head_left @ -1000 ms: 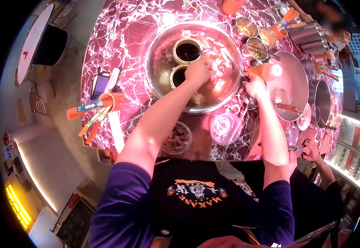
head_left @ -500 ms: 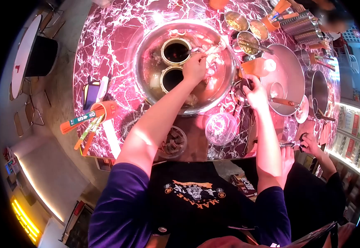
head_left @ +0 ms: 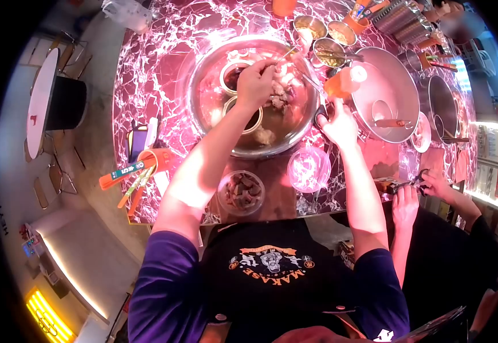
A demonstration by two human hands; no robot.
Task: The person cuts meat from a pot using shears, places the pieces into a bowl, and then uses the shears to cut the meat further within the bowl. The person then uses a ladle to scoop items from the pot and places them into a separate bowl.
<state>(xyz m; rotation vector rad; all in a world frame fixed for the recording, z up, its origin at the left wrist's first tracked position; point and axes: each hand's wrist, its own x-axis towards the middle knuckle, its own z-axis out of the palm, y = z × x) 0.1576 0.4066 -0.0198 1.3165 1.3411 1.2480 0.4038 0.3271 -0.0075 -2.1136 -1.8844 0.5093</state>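
A wide metal basin (head_left: pixel 200 123) holds liquid, pale food pieces (head_left: pixel 282 94) and two round containers with dark contents (head_left: pixel 253 121). My left hand (head_left: pixel 256 84) is closed over these containers. It grips a thin metal utensil (head_left: pixel 286 55), whose exact kind I cannot make out. By the basin's right rim, my right hand (head_left: pixel 339 124) is closed around a pair of scissors (head_left: pixel 320 116) with dark handles; the blades point up and left over the basin. An orange bottle (head_left: pixel 338 86) with a pale cap lies just beyond that hand.
A clear tub of dark chunks (head_left: pixel 241 193) and a clear plastic lid (head_left: pixel 309 170) sit near me. At right are a large pan (head_left: pixel 413 97) and several metal bowls. An orange cup of sticks (head_left: pixel 156 158) stands left. A co-worker's hands (head_left: pixel 413 197) hold dark-handled scissors at right.
The view has shifted slightly. My left hand has moved up from beside the dark containers to above them, its utensil now pointing away. My right hand's scissors have swung left toward the basin.
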